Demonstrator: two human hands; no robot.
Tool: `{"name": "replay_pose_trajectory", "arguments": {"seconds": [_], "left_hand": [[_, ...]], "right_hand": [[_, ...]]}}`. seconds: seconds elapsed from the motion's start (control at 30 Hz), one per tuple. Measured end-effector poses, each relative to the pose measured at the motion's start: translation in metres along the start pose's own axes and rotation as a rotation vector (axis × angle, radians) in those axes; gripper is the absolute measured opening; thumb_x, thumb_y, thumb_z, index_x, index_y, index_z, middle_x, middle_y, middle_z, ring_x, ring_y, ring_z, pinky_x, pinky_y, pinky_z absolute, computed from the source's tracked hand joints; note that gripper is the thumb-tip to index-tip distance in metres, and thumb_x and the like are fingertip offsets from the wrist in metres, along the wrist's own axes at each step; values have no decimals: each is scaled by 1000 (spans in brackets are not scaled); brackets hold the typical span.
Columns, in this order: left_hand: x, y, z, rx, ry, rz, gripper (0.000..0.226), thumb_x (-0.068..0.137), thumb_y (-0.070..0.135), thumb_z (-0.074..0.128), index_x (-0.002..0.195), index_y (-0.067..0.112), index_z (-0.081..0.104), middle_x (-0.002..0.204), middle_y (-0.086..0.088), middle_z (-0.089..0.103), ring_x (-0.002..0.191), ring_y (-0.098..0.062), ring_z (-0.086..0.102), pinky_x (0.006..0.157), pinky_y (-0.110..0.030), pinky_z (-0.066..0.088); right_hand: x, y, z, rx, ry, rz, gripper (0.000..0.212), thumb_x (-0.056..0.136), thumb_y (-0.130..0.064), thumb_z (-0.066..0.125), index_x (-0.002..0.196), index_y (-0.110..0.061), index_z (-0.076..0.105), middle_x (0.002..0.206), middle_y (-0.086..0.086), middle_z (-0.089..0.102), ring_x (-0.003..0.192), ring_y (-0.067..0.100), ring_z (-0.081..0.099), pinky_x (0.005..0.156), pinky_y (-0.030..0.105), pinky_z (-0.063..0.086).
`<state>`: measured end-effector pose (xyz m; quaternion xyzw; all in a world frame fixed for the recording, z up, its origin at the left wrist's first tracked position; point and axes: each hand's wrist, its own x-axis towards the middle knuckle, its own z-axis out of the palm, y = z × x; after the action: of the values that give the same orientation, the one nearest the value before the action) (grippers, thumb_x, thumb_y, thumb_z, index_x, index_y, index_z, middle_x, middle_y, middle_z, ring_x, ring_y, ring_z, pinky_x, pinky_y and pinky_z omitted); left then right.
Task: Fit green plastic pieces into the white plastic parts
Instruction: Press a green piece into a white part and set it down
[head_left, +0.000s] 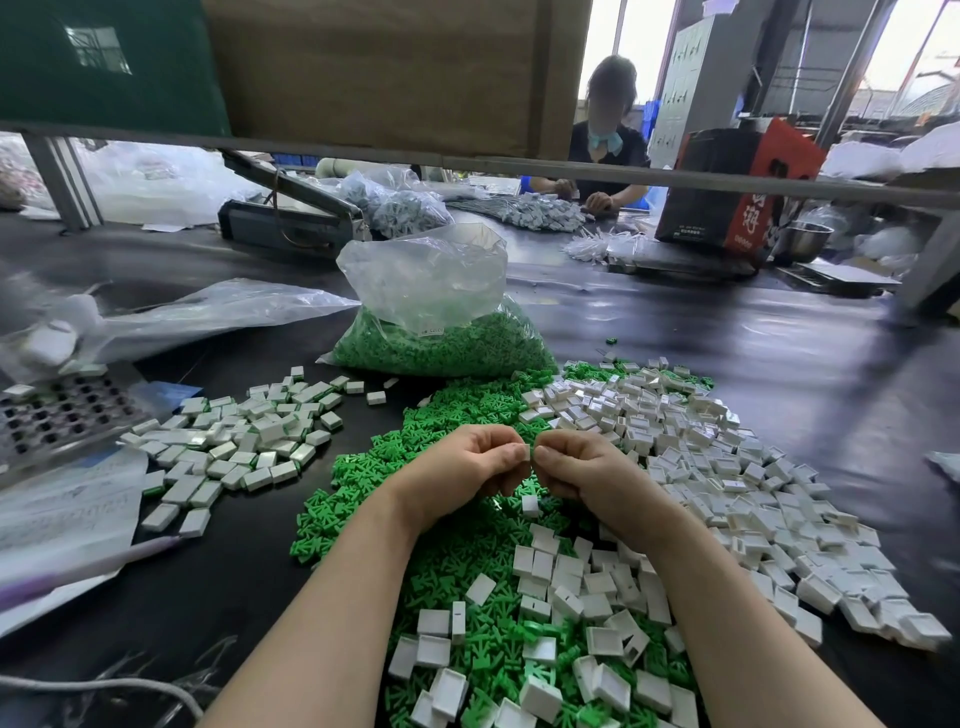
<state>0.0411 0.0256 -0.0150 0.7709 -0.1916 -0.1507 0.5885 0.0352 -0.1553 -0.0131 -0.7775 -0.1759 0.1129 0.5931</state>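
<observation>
Both hands meet just above the near edge of the green pile (457, 525), the landmark for everything here. The left hand (462, 467) and the right hand (582, 467) have their fingers curled inward, thumb tips almost touching, and together they pinch one small white part (529, 451) between them; whether a green piece is already inside it cannot be told, since the fingers hide most of it. This looks like the pressing step of one fit, with the piece being seated into its white shell. The next move probably calls for a firm, square squeeze until the insert sits flush, then a drop onto the finished heap (234, 441), which lies to the left of the green pile and shows green at the edges of its white blocks. Empty white parts (727, 483) are banked to the right of the green pile and spill over its near side, so fresh stock is within easy reach. Behind the green pile stands an open plastic bag (441, 312) of more green pieces. A perforated metal tray (62, 410) sits far left of it. Nothing blocks the hands, though loose shells mixed into the green pile may slow picking.
</observation>
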Motion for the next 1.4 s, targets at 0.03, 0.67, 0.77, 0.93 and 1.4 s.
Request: {"name": "replay_pose_trajectory", "arguments": {"seconds": [0.03,0.67,0.77,0.93,1.4], "left_hand": [[0,0,0,10,4,0,24,102,21,50,83,16,63,66,5,57,60,-10,43,56,-21,34],[-2,4,-1,120,-33,-36,22,102,19,50,84,14,62,69,1,55,62,-11,45,58,-21,36],[-2,5,-1,131,-35,-34,22,102,19,50,84,14,62,68,2,55,62,-11,45,58,-22,36],[-2,6,-1,144,-38,-26,24,102,18,50,80,17,60,68,3,54,65,-15,44,59,-24,35],[-2,6,-1,173,1,-19,25,102,18,50,79,17,61,67,3,54,68,-16,46,64,-28,38]], "right_hand": [[0,0,0,-24,4,-1,31,101,-5,46,71,-12,50,57,-10,44,50,0,39,52,13,36],[-2,1,-4,-203,-32,24,29,99,-15,53,70,-18,54,66,4,40,68,23,33,67,38,28],[-1,2,-4,-215,-38,22,29,98,-18,53,69,-20,55,68,7,39,67,23,33,66,38,28],[-1,2,-4,-261,-39,9,34,97,-19,53,64,-27,54,64,0,41,64,18,34,63,35,29],[-1,2,-2,-310,-5,0,26,99,-18,52,73,-16,54,63,-4,42,60,11,37,60,31,32]]}}
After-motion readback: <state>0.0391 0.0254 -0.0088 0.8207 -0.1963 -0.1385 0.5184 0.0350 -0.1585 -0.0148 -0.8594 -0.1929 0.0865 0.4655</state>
